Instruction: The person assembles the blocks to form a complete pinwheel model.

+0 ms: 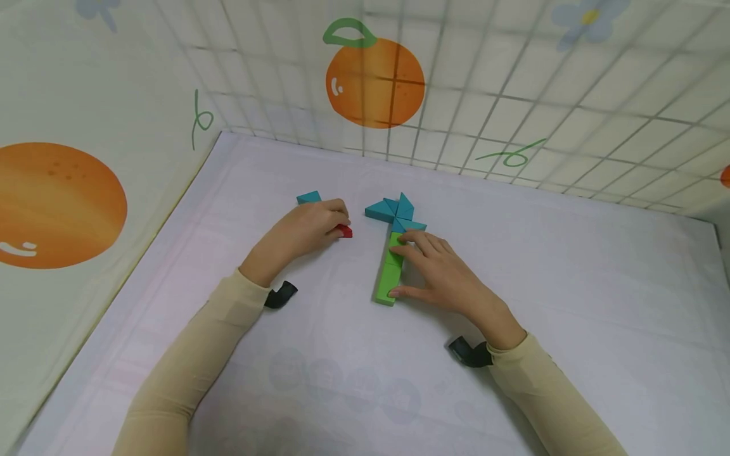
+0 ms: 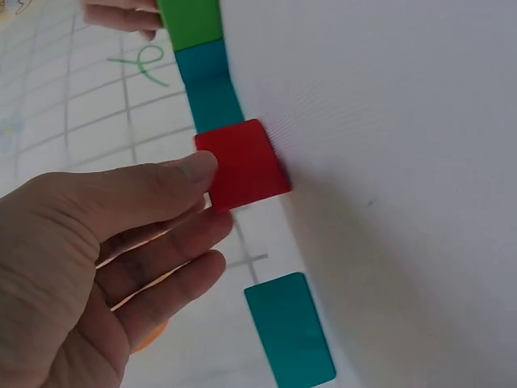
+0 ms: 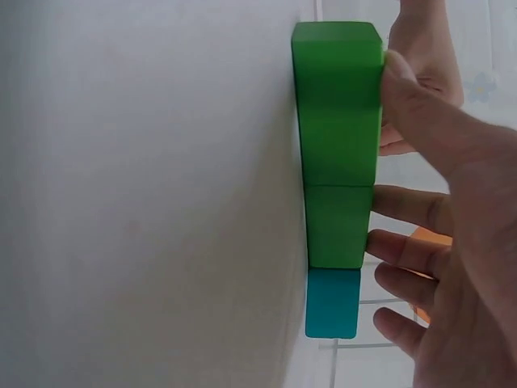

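My left hand (image 1: 310, 225) pinches a small red block (image 2: 246, 166) between thumb and fingers, low over the white surface. Just behind that hand lies a loose blue block (image 1: 308, 197), partly covered by the hand in the head view. To the right, blue triangular blocks (image 1: 403, 207) lie together in a pinwheel shape. Green blocks (image 1: 388, 278) run end to end from it toward me, touching its near side. My right hand (image 1: 441, 272) rests along their right side, thumb near the close end, fingertips farther up, fingers loosely extended.
The white cloth surface (image 1: 342, 380) carries the blocks. At the back rises a wall (image 1: 490, 76) with a grid pattern and a printed orange; another printed wall (image 1: 68, 304) stands on the left. A black wrist piece (image 1: 470, 352) juts out below the right wrist.
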{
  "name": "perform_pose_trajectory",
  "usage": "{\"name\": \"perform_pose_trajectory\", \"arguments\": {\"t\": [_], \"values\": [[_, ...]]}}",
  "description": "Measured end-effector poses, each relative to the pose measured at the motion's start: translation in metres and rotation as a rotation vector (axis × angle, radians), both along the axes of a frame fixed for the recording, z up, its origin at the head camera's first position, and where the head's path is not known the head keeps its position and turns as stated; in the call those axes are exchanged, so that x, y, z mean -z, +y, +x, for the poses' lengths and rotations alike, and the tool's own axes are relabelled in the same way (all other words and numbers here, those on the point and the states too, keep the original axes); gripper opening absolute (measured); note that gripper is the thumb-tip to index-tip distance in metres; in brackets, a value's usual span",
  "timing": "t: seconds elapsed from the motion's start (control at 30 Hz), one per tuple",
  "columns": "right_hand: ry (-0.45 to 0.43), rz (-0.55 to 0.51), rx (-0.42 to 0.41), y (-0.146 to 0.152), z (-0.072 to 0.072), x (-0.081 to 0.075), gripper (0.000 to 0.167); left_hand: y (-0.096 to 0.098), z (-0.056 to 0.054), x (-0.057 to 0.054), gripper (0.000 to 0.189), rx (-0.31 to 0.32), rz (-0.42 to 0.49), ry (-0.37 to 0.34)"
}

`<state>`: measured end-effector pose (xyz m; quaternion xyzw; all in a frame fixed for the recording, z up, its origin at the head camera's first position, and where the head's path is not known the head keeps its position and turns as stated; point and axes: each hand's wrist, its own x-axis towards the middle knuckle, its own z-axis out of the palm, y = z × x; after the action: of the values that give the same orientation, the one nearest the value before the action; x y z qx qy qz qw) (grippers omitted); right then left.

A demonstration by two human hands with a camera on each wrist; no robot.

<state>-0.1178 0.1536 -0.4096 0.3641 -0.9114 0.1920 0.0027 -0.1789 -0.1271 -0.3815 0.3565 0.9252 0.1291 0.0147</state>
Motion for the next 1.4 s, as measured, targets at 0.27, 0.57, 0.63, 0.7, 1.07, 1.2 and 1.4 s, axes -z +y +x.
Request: {"name": "perform_pose_trajectory", "arguments": {"t": [0.27,0.57,0.63,0.7,1.07,1.2,1.4], "values": [[-0.029,-0.004,-0.003,0.0,-0.001,0.0,0.073,0.001,0.001,0.0,0.01,-0.006,0.012,-0.025],[-0.044,-0.003,0.003,0.001,-0.001,0.001,0.074,0.013,0.003,0.008,0.019,0.035,0.019,0.022],[-0.047,-0.002,0.004,0.001,-0.002,0.001,0.074,0.011,0.004,0.005,0.022,0.024,0.001,-0.013],[-0.051,0.003,0.006,0.001,-0.002,0.001,0.074,0.008,0.004,0.001,0.022,0.012,-0.025,-0.029],[-0.043,0.019,0.005,-0.001,-0.002,0.0,0.073,0.004,0.014,-0.014,0.013,-0.006,-0.123,-0.138],[-0.04,0.016,0.004,-0.001,-0.002,0.0,0.074,0.011,0.017,-0.012,0.027,-0.003,-0.123,-0.112],[-0.038,0.021,0.011,-0.001,-0.002,0.001,0.075,0.013,0.019,-0.01,0.034,0.023,-0.133,-0.053]]}}
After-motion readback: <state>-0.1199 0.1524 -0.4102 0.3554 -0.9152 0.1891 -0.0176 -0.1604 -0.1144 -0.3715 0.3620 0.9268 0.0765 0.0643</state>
